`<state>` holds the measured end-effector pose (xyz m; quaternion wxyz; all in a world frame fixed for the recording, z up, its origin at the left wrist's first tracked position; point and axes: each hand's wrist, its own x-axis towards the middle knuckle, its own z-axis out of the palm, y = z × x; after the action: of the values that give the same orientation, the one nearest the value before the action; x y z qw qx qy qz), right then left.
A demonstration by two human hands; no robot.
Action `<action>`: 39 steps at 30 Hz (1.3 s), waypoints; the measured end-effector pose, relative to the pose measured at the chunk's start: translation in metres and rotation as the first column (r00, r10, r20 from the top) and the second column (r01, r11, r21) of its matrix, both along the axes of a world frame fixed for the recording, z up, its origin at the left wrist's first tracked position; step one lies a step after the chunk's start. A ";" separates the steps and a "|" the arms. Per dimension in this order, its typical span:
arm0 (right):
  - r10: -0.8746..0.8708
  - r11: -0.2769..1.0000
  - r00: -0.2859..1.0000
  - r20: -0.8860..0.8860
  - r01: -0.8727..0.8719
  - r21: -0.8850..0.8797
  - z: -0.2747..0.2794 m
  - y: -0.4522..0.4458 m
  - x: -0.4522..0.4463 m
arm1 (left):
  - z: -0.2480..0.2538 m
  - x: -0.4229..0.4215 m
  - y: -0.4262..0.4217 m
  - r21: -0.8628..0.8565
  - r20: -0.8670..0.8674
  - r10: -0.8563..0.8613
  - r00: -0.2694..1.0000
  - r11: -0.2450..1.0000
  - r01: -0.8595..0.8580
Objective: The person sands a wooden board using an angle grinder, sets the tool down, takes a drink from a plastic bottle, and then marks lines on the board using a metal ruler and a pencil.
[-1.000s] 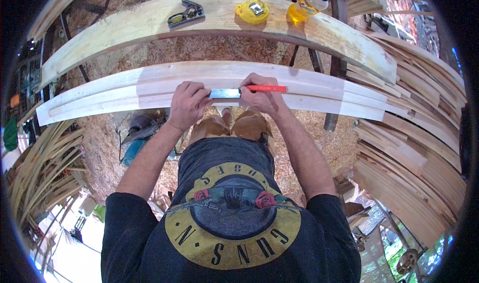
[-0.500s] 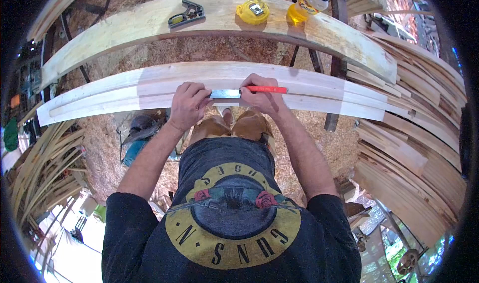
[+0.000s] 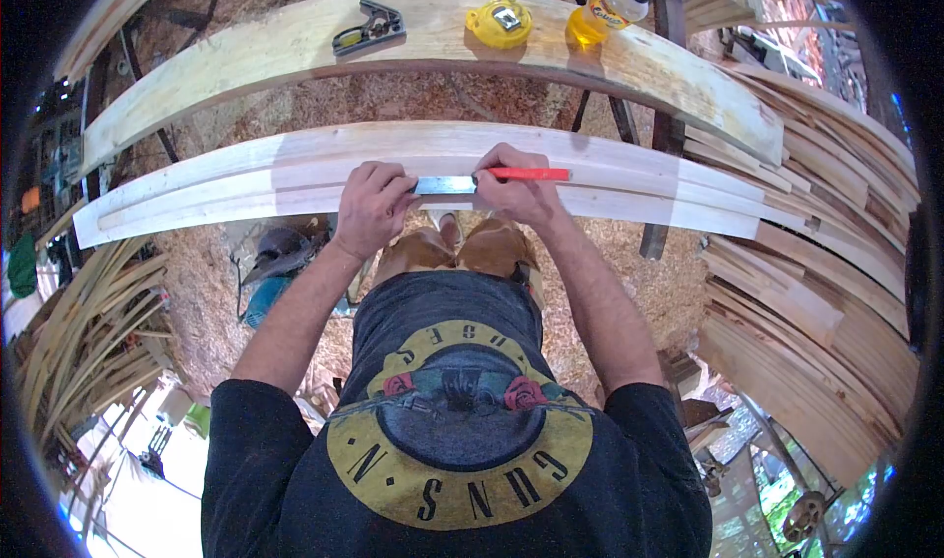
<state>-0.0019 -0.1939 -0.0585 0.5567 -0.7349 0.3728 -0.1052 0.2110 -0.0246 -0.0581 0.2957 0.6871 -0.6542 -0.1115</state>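
Note:
A short metal ruler (image 3: 444, 185) lies across the pale wooden board (image 3: 324, 155) in front of me, between my two hands. My left hand (image 3: 376, 204) is closed on the ruler's left end. At its other end, my right hand (image 3: 516, 186) pinches a red carpenter's pencil (image 3: 531, 175), whose back end points right. The right fingers also meet the ruler's end; the pencil's tip is hidden by them. Along the board's length runs a long groove or step.
A second plank (image 3: 246, 57) beyond carries a combination square head (image 3: 369, 29), a yellow tape measure (image 3: 499, 22) and a bottle of yellow liquid (image 3: 600, 17). Stacked boards (image 3: 806, 332) are at right, thin strips (image 3: 84, 342) at left. A teal power tool (image 3: 264, 297) sits on the shavings-covered floor.
The red pencil has shifted very slightly, its back end a little to the right and up. Both hands and the ruler stay in place.

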 end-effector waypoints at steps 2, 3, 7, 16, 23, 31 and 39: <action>-0.076 0.990 0.996 0.036 0.071 0.123 -0.003 -0.001 -0.001 | 0.001 0.000 0.000 0.000 0.000 -0.002 1.000 1.000 0.002; -0.130 0.970 0.990 0.053 0.116 0.214 -0.004 -0.001 -0.001 | 0.001 0.000 0.000 0.001 0.000 -0.003 1.000 1.000 0.003; -0.261 0.870 0.963 0.061 0.208 0.448 -0.011 -0.011 -0.004 | 0.004 0.000 -0.001 0.013 -0.001 -0.003 1.000 1.000 0.003; -0.479 0.850 0.851 0.214 0.389 0.356 0.000 -0.036 -0.055 | 0.007 0.000 -0.003 0.022 0.006 -0.009 1.000 1.000 0.009; -0.487 0.842 0.844 0.225 0.386 0.377 -0.011 -0.024 -0.080 | 0.007 -0.001 -0.003 0.022 0.023 -0.004 1.000 1.000 0.004; -0.390 0.902 0.910 0.142 0.346 0.260 -0.008 -0.028 -0.071 | 0.004 -0.003 -0.002 0.040 0.032 0.005 0.999 0.999 -0.006; -0.216 0.966 0.968 0.131 0.192 0.173 0.001 -0.025 -0.054 | 0.005 -0.004 -0.002 0.032 0.037 0.008 0.999 0.999 -0.010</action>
<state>-0.0556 -0.2193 -0.0576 0.6260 -0.6358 0.4111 -0.1866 0.2073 -0.0264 -0.0536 0.2729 0.6967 -0.6545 -0.1082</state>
